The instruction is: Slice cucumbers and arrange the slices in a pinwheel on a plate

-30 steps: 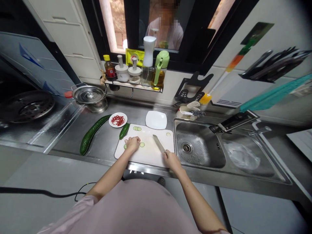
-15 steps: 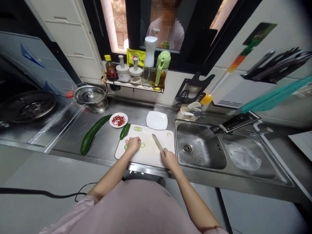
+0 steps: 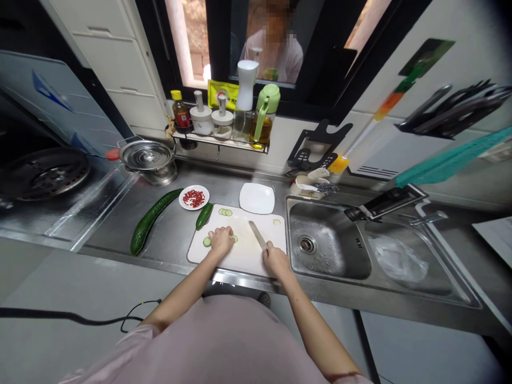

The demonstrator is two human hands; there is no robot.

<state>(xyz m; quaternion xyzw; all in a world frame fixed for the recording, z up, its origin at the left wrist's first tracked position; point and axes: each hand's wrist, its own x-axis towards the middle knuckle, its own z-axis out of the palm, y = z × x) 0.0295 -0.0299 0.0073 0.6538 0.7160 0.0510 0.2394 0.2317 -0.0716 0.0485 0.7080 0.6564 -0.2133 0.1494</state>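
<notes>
A white cutting board [image 3: 248, 255] lies on the steel counter in front of me. My left hand [image 3: 221, 239] rests on the board with curled fingers, covering a cucumber slice [image 3: 234, 238]; another slice [image 3: 207, 241] lies just left of it. My right hand [image 3: 274, 258] is closed on the handle of a knife [image 3: 258, 235], whose blade points up-left over the board. More slices [image 3: 225, 212] lie at the board's far edge, and one slice [image 3: 276, 221] sits at the far right. A cucumber half [image 3: 204, 215] lies at the board's left corner.
A whole cucumber [image 3: 149, 220] lies left on the counter. Behind the board are a small plate of red bits [image 3: 194, 197] and a white square plate [image 3: 256, 198]. A steel pot [image 3: 148, 158] stands at the back left, a condiment rack [image 3: 224, 128] behind, a sink [image 3: 328, 242] right.
My left hand slid slightly right over the slice, uncovering the slice at its left. My right hand with the knife moved a little left, toward the left hand.
</notes>
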